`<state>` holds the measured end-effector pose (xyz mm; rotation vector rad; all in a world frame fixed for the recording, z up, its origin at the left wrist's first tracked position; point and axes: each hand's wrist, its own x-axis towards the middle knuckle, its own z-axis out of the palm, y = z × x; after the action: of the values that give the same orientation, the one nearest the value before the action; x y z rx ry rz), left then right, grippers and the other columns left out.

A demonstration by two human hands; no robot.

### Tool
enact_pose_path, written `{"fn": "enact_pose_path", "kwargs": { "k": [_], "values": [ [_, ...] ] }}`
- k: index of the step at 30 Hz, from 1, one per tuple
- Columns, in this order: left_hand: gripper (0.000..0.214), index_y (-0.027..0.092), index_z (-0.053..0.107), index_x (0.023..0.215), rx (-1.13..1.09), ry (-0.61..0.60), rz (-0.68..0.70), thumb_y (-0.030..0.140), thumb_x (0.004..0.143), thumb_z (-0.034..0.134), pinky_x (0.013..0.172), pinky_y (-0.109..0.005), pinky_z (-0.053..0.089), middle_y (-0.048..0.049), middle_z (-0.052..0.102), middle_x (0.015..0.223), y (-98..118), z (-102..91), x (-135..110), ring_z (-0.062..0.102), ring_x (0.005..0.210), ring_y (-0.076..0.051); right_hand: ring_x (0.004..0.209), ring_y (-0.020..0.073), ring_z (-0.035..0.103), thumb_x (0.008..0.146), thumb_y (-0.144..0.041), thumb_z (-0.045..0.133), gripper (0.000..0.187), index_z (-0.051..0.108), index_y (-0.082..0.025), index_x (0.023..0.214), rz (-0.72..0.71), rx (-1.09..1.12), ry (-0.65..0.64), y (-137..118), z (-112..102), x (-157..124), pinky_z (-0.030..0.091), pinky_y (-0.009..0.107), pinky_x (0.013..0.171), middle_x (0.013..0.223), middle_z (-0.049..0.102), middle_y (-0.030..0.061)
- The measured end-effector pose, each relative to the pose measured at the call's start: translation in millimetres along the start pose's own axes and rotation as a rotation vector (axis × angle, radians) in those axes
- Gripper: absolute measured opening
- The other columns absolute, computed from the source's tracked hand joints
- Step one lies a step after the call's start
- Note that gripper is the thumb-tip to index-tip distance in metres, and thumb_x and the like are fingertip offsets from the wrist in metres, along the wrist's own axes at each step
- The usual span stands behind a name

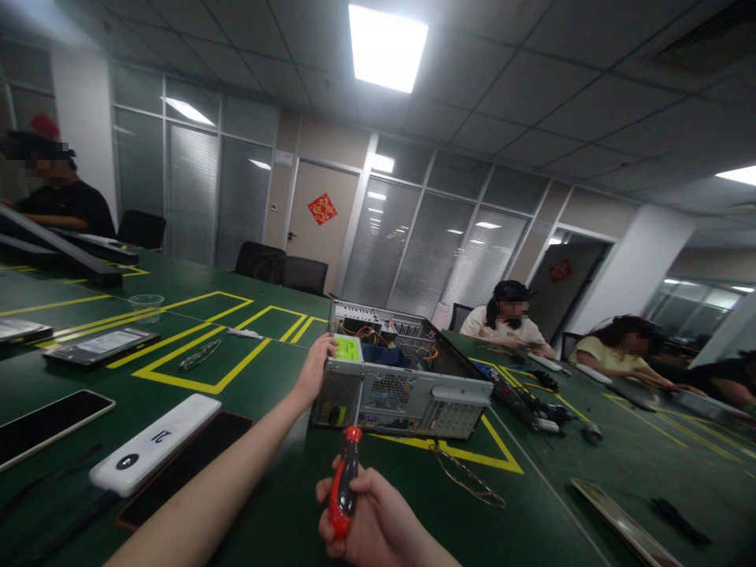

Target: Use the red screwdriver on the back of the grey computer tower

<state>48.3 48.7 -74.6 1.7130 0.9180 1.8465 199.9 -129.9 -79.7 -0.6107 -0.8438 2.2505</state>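
An open computer case [425, 405] lies on its side on the green table, rear panel facing me, with cables and parts visible inside. My left hand [316, 370] grips its left edge, fingers over the top beside a power supply with a yellow-green label [348, 348]. In front of the case, my right hand [378, 512] is closed around the red and black handle of a screwdriver [346, 484]. The screwdriver points up toward the rear panel; its thin shaft is hard to see, and I cannot tell whether the tip touches.
Left of my arm lie a white power bank [157, 445], phones [50, 425] and a hard drive [101, 346]. Wire-framed glasses [469, 476] sit right of the case, near dark cables and parts [528, 405]. Other people [508, 319] sit around the table.
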Motion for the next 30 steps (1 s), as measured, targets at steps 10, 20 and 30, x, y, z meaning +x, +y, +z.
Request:
{"fn": "enact_pose_path", "kwargs": {
  "k": [10,20,30],
  "values": [
    [0.04,0.021,0.053,0.073,0.011,0.0,0.016,0.043,0.094,0.027,0.114,-0.04,0.03,-0.0081,0.062,0.108,0.6,-0.9,0.4,0.046,0.126,-0.022,0.037,0.0051,0.032,0.079,-0.057,0.055,0.04,0.053,-0.017,0.075,0.097,-0.069,0.278,0.0,7.9,-5.5,0.007,0.018,0.043,0.045,0.046,-0.0033],
    [0.039,0.021,0.053,0.072,0.002,-0.001,0.014,0.042,0.094,0.027,0.114,-0.04,0.031,-0.0081,0.062,0.107,0.7,-0.6,1.1,0.046,0.126,-0.022,0.044,0.0047,0.045,0.096,-0.044,0.037,0.046,0.058,-0.012,0.072,-0.097,0.283,0.643,-18.6,43.2,-19.6,0.029,0.012,0.039,0.055,0.054,0.0012],
    [0.04,0.021,0.053,0.073,-0.002,-0.004,0.01,0.044,0.094,0.027,0.114,-0.039,0.029,-0.0086,0.061,0.108,-2.8,0.3,0.6,0.045,0.127,-0.022,0.035,0.0014,0.028,0.094,-0.051,0.036,0.049,0.057,-0.013,0.072,-0.062,0.417,0.557,-20.2,40.6,-16.0,0.013,0.011,0.03,0.053,0.049,-0.0021]
  ]
}}
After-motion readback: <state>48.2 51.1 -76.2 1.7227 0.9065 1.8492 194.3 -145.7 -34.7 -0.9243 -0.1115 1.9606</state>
